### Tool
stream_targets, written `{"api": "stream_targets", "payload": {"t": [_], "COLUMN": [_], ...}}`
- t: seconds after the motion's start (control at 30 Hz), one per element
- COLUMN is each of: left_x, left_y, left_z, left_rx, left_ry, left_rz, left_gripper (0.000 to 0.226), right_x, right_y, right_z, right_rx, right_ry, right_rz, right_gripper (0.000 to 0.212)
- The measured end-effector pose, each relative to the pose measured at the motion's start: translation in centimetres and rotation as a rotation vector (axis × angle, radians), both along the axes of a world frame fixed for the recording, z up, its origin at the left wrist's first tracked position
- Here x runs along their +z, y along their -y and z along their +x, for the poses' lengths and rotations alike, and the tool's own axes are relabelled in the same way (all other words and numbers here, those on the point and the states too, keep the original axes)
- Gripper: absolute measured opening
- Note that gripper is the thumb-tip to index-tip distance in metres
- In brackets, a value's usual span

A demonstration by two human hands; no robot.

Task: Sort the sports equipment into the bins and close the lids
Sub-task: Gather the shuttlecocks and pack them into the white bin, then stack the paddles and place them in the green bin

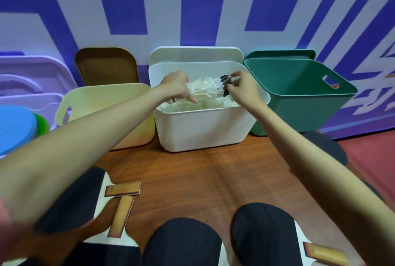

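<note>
- Paddles (119, 208) lie nearest the camera on the wooden surface (192, 171), dark-faced with tan handles, unsorted; another handle (324, 255) shows at the lower right.
- At far left, the yellow bin (102, 103) stands open, its brown lid (106, 67) propped against the wall behind.
- Left hand (177, 85) reaches into the white bin (203, 131), its grip curled over a bundle of white shuttlecocks (205, 88); the bundle runs rightward out of that grip, low inside the bin.
- Right hand (239, 86) pinches the dark end (225, 86) of the same bundle, fingertips pressed together on it.
- Risk, as I judge it: the bundle looks loose, so letting go unevenly could spill pieces over the rim or leave them heaped too high for the white lid (196, 54) to seat.
- Rightmost, the green bin (299, 99) stands open just beside the white one; a forearm swinging back could nudge it.
</note>
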State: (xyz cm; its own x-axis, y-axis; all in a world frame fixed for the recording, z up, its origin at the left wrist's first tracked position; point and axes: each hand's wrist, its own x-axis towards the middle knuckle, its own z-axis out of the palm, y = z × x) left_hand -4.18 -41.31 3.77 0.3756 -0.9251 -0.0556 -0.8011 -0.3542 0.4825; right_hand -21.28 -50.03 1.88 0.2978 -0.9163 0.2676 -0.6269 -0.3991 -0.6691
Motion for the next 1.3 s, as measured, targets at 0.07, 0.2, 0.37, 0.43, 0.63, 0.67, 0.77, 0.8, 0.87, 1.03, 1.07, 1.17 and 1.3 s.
{"api": "stream_targets", "payload": {"t": [0.07, 0.2, 0.37, 0.43, 0.63, 0.67, 0.77, 0.8, 0.87, 1.03, 1.07, 1.17, 1.3], "left_x": [-0.5, -1.9, -2.4, -1.9, -0.5, -0.5, -1.1, -1.6, -2.6, -6.4, -7.4, -10.2, -12.8], "left_y": [0.8, 1.6, 1.6, 1.2, -6.5, -8.6, -14.4, -16.2, -19.7, -27.7, -29.2, -33.0, -36.9], "left_z": [0.3, 0.9, 1.1, 1.0, -0.1, -0.3, -0.6, -0.5, -0.2, 1.2, 1.5, 2.7, 5.3], "left_rx": [-0.002, -0.010, -0.039, -0.059, -0.169, -0.188, -0.172, -0.145, -0.076, 0.144, 0.200, 0.377, 0.554], "left_ry": [0.050, 0.113, 0.092, 0.077, 0.016, 0.008, -0.003, -0.006, -0.029, -0.058, -0.059, -0.117, -0.108], "left_rz": [0.068, 0.103, 0.097, 0.041, -0.466, -0.534, -0.593, -0.582, -0.538, -0.420, -0.405, -0.339, -0.242], "left_gripper": [0.058, 0.062, 0.040, 0.039, 0.034, 0.029, 0.021, 0.021, 0.021, 0.019, 0.019, 0.021, 0.029], "right_x": [-0.4, -1.0, -1.1, -1.1, -2.1, -2.4, -3.5, -4.0, -5.0, -7.6, -8.0, -9.3, -10.6], "right_y": [0.5, 0.9, 0.9, 0.0, -8.3, -10.1, -15.3, -16.9, -19.5, -24.6, -25.5, -28.1, -30.7], "right_z": [0.5, 1.2, 1.2, 0.9, 0.0, -0.2, -0.6, -0.7, -0.7, -0.4, -0.2, 0.7, 2.7], "right_rx": [0.034, 0.099, 0.115, 0.090, 0.194, 0.226, 0.319, 0.352, 0.416, 0.500, 0.507, 0.557, 0.633], "right_ry": [-0.060, -0.191, -0.381, -0.403, -0.048, -0.018, 0.000, -0.005, -0.020, -0.058, -0.065, -0.104, -0.180], "right_rz": [0.019, 0.024, 0.044, -0.083, -0.380, -0.397, -0.386, -0.362, -0.297, -0.166, -0.134, -0.051, -0.001], "right_gripper": [0.033, 0.031, 0.038, 0.039, 0.034, 0.034, 0.032, 0.031, 0.032, 0.031, 0.031, 0.031, 0.030]}}
